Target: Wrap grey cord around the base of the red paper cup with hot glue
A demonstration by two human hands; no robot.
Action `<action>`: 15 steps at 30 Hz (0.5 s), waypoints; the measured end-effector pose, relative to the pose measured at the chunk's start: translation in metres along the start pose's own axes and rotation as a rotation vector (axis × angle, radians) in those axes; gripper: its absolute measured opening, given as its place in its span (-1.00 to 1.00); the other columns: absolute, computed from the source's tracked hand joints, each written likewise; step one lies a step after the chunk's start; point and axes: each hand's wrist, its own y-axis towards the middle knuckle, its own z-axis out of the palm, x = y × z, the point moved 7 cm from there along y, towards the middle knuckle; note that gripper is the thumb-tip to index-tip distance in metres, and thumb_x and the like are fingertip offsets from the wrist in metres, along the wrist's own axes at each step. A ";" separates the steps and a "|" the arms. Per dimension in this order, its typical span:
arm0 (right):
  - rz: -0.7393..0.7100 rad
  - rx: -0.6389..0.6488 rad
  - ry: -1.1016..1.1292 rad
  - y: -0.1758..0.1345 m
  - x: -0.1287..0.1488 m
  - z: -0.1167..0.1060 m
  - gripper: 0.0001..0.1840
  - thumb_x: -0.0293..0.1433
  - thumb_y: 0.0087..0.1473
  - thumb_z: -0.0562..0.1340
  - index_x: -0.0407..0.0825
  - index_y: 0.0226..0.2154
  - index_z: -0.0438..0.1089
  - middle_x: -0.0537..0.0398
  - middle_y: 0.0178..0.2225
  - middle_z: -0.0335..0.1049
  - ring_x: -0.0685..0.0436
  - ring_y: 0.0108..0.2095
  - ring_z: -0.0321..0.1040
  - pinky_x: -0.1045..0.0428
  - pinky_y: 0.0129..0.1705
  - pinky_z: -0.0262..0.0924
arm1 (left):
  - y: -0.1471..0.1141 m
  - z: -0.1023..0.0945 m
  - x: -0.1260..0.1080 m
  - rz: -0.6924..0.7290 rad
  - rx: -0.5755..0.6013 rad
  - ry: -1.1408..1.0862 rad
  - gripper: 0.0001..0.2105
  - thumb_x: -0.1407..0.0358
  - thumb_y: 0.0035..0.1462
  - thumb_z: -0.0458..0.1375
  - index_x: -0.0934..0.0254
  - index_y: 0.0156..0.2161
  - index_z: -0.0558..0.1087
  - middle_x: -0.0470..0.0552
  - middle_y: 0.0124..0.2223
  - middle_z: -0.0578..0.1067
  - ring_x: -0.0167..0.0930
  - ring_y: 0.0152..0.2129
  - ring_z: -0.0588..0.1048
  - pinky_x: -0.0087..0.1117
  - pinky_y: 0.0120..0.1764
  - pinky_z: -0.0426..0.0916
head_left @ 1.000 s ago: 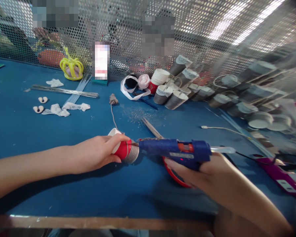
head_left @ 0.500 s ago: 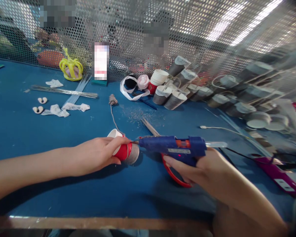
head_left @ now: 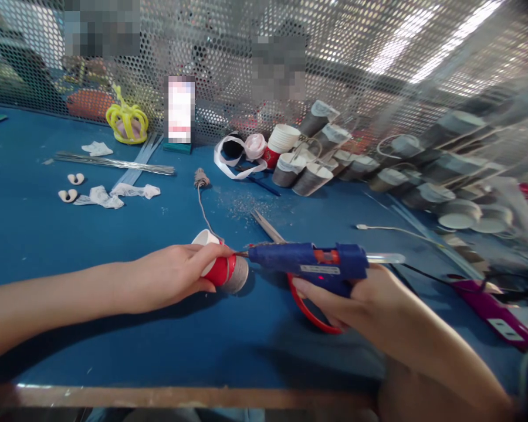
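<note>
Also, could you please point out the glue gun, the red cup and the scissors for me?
Glue gun (head_left: 297, 256): head view, on its blue body.
Red cup (head_left: 220, 271): head view, on its red side wall.
Scissors (head_left: 269, 227): head view, on the metal blades.

Both forearms (head_left: 57, 302) angle inward, the left grip (head_left: 180, 274) pinched, the right grip (head_left: 359, 306) curled.

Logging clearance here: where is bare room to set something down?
Bare blue tabletop lies between left forearm and brown table edge, also between forearm and crumpled white scraps. Crowded: back right, grey white-rimmed cups; blue plastic glue gun above red-handled scissors.
</note>
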 end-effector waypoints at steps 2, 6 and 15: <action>0.000 0.004 -0.005 0.001 0.000 0.000 -0.67 -0.09 -0.18 0.18 0.02 -0.66 0.17 0.24 -0.79 0.16 0.04 -0.75 0.04 0.12 -0.73 -0.04 | 0.000 0.000 0.000 -0.013 0.004 -0.015 -0.51 0.45 0.08 0.17 0.31 0.10 0.12 0.19 -0.07 0.48 -0.25 -0.23 0.52 -0.40 -0.30 0.35; -0.020 -0.058 0.015 0.005 0.001 -0.003 -0.65 -0.08 -0.26 0.19 0.03 -0.72 0.12 0.28 -0.84 0.06 0.06 -0.79 -0.04 0.12 -0.77 -0.09 | 0.000 0.000 0.002 -0.033 -0.003 -0.003 -0.52 0.45 0.07 0.18 0.30 0.08 0.14 0.18 -0.09 0.49 -0.27 -0.25 0.53 -0.42 -0.32 0.34; -0.025 -0.050 -0.023 0.003 -0.007 -0.003 -0.68 -0.06 -0.25 0.20 0.03 -0.63 0.27 0.20 -0.75 0.24 -0.03 -0.71 0.18 0.08 -0.70 0.13 | -0.001 0.002 0.004 -0.024 -0.008 -0.028 -0.51 0.44 0.08 0.17 0.27 0.10 0.12 0.16 -0.06 0.48 -0.25 -0.22 0.52 -0.40 -0.30 0.35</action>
